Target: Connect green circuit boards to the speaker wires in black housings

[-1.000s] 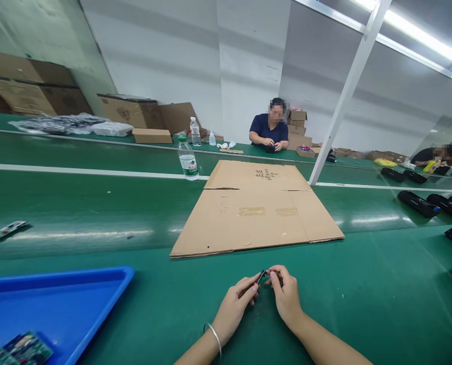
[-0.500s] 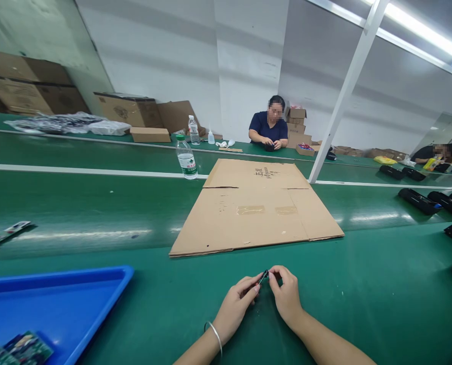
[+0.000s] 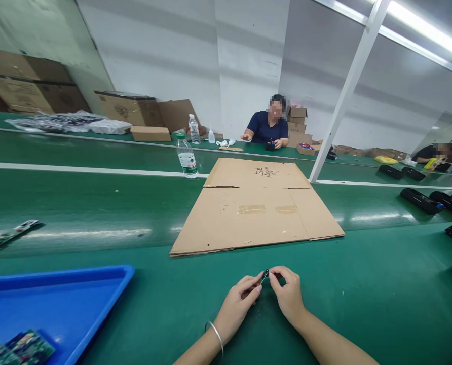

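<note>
Between my two hands is a small dark part (image 3: 264, 277) with a shiny edge, seen nearly edge-on; its exact kind is too small to make out. My left hand (image 3: 238, 303), with a silver bangle at the wrist, pinches it between thumb and fingers. From the other side, the thumb and fingertips of my right hand (image 3: 287, 294) are pinched together at its upper end. A flattened cardboard sheet (image 3: 264, 223) lies just beyond my hands on the green table (image 3: 165, 304).
A blue tray (image 3: 108, 299) holding green circuit boards (image 3: 30, 347) sits at left. One narrow board (image 3: 13, 234) lies on the belt. A water bottle (image 3: 188, 158) stands behind the cardboard. Black cases (image 3: 419, 201) line the right. A person (image 3: 268, 125) sits opposite; a post (image 3: 347, 96) rises at right.
My hands hold almost the same pose around the small part. The narrow board on the belt has shifted slightly right. The person opposite has moved one hand away from a black object.
</note>
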### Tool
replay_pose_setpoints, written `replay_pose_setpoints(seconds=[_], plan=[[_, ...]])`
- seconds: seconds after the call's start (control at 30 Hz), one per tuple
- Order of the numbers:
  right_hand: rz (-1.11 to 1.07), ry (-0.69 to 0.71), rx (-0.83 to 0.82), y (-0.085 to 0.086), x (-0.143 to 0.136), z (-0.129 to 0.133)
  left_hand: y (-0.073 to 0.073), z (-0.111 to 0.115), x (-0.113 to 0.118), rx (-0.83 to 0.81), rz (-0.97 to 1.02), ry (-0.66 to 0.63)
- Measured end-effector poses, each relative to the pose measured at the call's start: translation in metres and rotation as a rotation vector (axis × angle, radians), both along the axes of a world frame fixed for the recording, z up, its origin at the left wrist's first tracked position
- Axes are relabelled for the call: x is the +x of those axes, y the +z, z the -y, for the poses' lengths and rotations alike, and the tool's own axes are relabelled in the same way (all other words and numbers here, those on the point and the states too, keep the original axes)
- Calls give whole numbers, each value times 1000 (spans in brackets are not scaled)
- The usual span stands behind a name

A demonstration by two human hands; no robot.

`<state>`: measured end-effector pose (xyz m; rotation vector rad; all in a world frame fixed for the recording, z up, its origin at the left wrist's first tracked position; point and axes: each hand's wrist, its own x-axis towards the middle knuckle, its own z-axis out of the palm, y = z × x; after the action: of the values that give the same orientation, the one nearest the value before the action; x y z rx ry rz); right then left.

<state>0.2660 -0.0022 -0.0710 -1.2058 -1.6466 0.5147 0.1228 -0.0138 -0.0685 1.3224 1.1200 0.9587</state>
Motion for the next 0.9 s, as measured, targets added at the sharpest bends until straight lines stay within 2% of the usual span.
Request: replay_pose_setpoints(seconds=[0.3,0.6,0.9], plan=[[11,35,28,0,1,0,1,1,1,4,-41,5],[74,104,89,-1,2,1,4,-3,-2,-70,96,-3],[306,181,181,-6,1,4,2,-3,0,-144,231,53]])
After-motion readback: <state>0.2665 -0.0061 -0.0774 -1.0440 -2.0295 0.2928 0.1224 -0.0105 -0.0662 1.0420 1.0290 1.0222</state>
